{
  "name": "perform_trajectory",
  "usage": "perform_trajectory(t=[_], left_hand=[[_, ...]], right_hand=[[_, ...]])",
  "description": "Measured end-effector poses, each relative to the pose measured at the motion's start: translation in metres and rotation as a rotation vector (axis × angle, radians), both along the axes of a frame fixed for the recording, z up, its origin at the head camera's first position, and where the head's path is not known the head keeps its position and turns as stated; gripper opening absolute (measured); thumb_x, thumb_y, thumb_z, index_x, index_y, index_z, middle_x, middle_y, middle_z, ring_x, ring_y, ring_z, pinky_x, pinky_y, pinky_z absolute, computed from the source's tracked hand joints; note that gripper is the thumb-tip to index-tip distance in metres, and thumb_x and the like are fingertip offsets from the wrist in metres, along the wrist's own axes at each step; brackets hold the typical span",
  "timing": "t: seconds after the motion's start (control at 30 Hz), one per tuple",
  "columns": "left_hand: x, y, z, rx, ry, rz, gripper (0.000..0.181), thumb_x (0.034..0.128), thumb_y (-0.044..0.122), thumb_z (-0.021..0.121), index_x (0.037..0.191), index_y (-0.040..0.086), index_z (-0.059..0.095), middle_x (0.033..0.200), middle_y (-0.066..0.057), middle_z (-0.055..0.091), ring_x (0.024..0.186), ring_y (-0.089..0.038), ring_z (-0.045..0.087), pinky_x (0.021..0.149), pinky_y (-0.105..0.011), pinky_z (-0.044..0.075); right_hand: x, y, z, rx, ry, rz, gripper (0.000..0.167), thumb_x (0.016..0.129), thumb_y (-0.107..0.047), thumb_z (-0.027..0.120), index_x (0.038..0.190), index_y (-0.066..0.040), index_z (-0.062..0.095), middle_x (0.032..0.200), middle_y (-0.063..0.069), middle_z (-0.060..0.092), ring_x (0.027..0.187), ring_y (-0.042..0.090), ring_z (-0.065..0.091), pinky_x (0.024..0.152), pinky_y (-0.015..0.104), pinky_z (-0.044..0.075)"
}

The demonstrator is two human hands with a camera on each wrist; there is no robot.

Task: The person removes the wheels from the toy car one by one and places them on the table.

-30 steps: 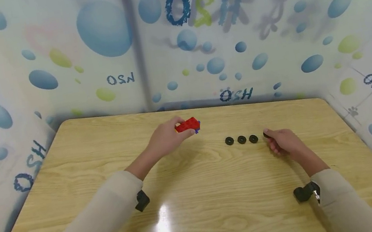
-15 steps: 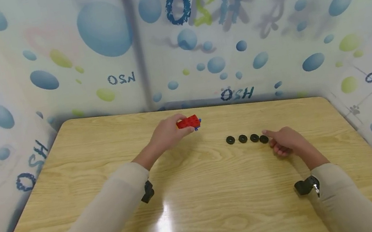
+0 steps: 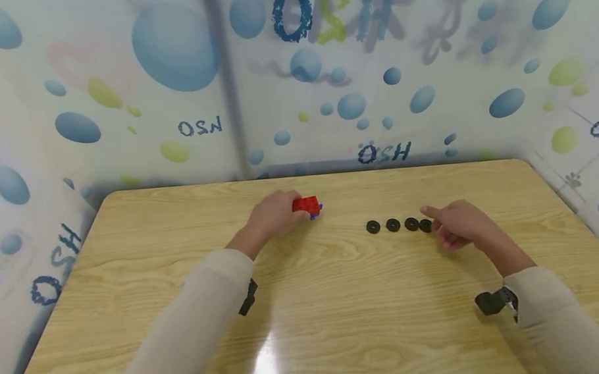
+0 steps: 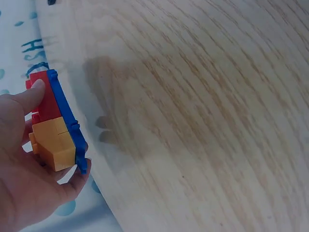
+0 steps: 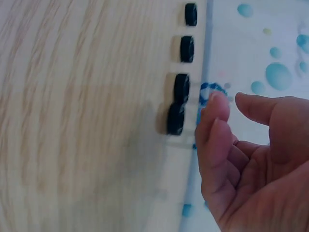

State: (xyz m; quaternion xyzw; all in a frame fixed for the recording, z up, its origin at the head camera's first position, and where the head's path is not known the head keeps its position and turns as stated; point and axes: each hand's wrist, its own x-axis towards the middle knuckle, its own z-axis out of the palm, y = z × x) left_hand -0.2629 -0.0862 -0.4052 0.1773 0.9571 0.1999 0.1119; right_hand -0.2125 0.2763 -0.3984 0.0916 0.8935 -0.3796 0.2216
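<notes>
In the head view, my left hand [image 3: 274, 213] grips a toy brick vehicle [image 3: 306, 206] above the far part of the table. The left wrist view shows its long blue base [image 4: 65, 108], red bricks [image 4: 48, 104] and an orange-yellow block [image 4: 54, 145]; my thumb presses the red side. Several small black toy wheels [image 3: 393, 224] lie in a row to the right of it. My right hand [image 3: 461, 222] hovers by the row's right end, holding nothing. The right wrist view has thumb and fingers apart, with the two nearest wheels [image 5: 176, 118] touching or nearly so.
The wooden table [image 3: 360, 323] fills the lower view, its far edge running along a printed backdrop [image 3: 267, 72]. Each wrist carries a small black camera [image 3: 491, 302]. A bright reflection lies on the tabletop near the front.
My right hand has let go of a black wheel at the row's right end and drawn slightly away. My left hand has shifted a little right and turned the toy vehicle.
</notes>
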Motion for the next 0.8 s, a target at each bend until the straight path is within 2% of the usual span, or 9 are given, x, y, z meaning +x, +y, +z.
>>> perform_trajectory(t=[0.13,0.3,0.43,0.53,0.7,0.8], left_hand=[[0.001,0.000,-0.004,-0.065,0.004,-0.012,0.038,0.0949,0.034,0.062,0.124,0.010,0.061,0.106,-0.006,0.064,0.092,-0.023,0.055,0.080,-0.040,0.048],[0.002,-0.002,-0.005,-0.115,0.014,-0.011,0.042,0.0956,0.036,0.061,0.129,0.011,0.059,0.120,-0.010,0.060,0.107,-0.027,0.054,0.092,-0.049,0.046],[0.004,-0.003,-0.004,-0.154,0.022,-0.020,0.049,0.0963,0.038,0.059,0.136,0.011,0.054,0.130,-0.013,0.055,0.116,-0.030,0.051,0.099,-0.053,0.042],[0.005,-0.005,-0.005,-0.187,0.034,-0.024,0.052,0.0960,0.040,0.059,0.140,0.013,0.051,0.132,-0.014,0.054,0.118,-0.031,0.051,0.100,-0.053,0.040],[0.008,-0.009,-0.008,-0.222,0.060,-0.039,0.062,0.0947,0.045,0.059,0.147,0.016,0.042,0.137,-0.015,0.051,0.123,-0.032,0.049,0.102,-0.054,0.039],[0.014,-0.015,-0.007,-0.239,0.081,-0.065,0.066,0.0942,0.048,0.058,0.149,0.016,0.038,0.142,-0.016,0.047,0.129,-0.034,0.046,0.105,-0.056,0.037]], right_hand=[[0.005,-0.008,0.008,0.030,0.037,0.045,0.069,0.096,-0.059,0.047,0.106,0.008,0.062,0.065,0.004,0.064,0.057,0.014,0.062,0.060,0.033,0.057],[0.012,-0.021,0.024,0.072,0.096,0.129,0.067,0.095,-0.059,0.048,0.102,0.006,0.062,0.069,0.007,0.064,0.063,0.022,0.064,0.064,0.038,0.057],[0.019,-0.033,0.036,0.142,0.188,0.255,0.058,0.097,-0.055,0.047,0.095,0.001,0.062,0.067,0.006,0.062,0.061,0.023,0.060,0.059,0.036,0.051],[0.026,-0.040,0.043,0.206,0.266,0.351,0.054,0.098,-0.054,0.047,0.098,-0.002,0.065,0.071,0.006,0.064,0.063,0.021,0.059,0.057,0.034,0.045],[0.036,-0.049,0.050,0.307,0.404,0.498,0.045,0.098,-0.049,0.050,0.105,-0.009,0.069,0.084,0.002,0.069,0.067,0.012,0.060,0.060,0.033,0.048],[0.041,-0.057,0.054,0.380,0.469,0.595,0.040,0.098,-0.047,0.052,0.108,-0.011,0.067,0.090,0.000,0.070,0.070,0.009,0.061,0.065,0.036,0.051]])
